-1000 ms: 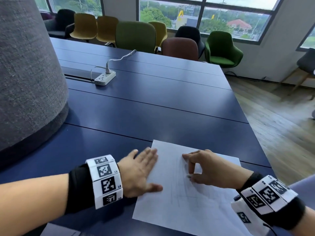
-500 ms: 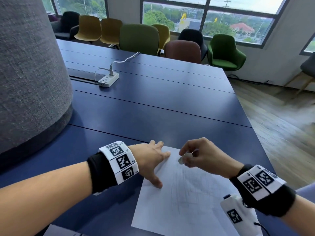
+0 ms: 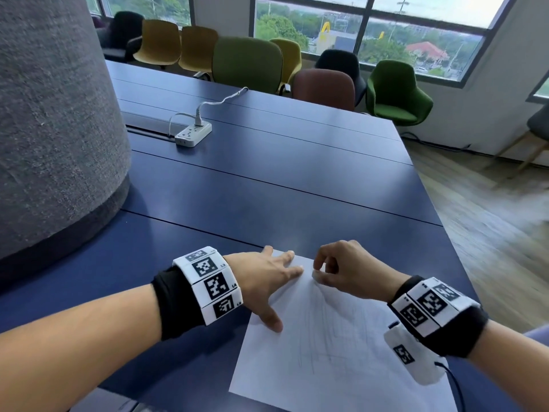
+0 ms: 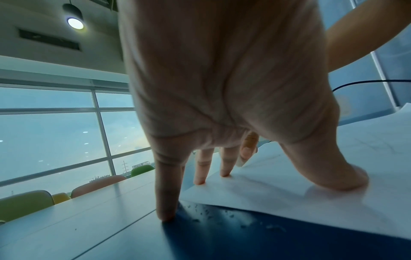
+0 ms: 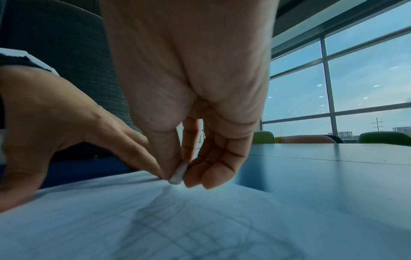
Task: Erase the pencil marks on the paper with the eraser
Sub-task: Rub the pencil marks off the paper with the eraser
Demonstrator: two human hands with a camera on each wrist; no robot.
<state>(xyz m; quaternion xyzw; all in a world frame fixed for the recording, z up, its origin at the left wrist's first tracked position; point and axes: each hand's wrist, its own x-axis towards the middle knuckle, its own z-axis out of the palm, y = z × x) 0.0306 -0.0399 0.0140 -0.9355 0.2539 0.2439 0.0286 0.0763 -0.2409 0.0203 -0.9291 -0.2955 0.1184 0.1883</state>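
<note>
A white sheet of paper [image 3: 341,358] with faint pencil grid lines [image 3: 323,331] lies near the front edge of the dark blue table [image 3: 267,185]. My left hand [image 3: 267,278] presses flat on the paper's far left corner, fingers spread, thumb on the sheet and little finger on the table [image 4: 165,216]. My right hand [image 3: 344,270] pinches a small worn white eraser [image 5: 177,173] between thumb and fingers, its tip at the paper's far edge [image 5: 133,202], right beside my left fingertips.
Eraser crumbs [image 4: 211,212] lie on the table by the paper's left edge. A grey felt pillar [image 3: 53,120] stands on the left. A white power strip [image 3: 193,134] with cable sits further back. Coloured chairs [image 3: 246,63] line the far side; the table's right edge drops to wood floor.
Both hands moved away from me to the paper's far edge; the right hand carried the eraser from mid-sheet up to the far edge. The left hand slid to the far corner.
</note>
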